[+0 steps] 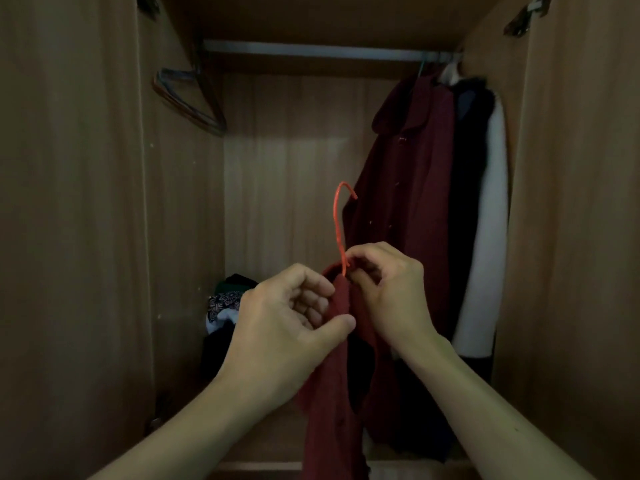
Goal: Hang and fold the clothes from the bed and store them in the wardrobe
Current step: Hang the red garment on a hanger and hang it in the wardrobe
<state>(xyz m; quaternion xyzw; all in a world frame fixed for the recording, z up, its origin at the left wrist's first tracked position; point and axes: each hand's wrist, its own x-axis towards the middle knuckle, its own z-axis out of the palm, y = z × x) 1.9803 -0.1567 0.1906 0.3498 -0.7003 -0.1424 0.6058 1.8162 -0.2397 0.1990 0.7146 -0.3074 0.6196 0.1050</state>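
Note:
A dark red garment hangs on an orange hanger in front of the open wardrobe. My left hand pinches the garment's neck edge between thumb and curled fingers. My right hand grips the base of the hanger's hook together with the cloth there. The hook points up, well below the metal rail. The hanger's shoulders are hidden inside the garment.
On the rail's right end hang a maroon coat, a dark garment and a white one. Empty hangers hang at the left. Folded clothes lie on the wardrobe floor at the left. Wardrobe doors stand open on both sides.

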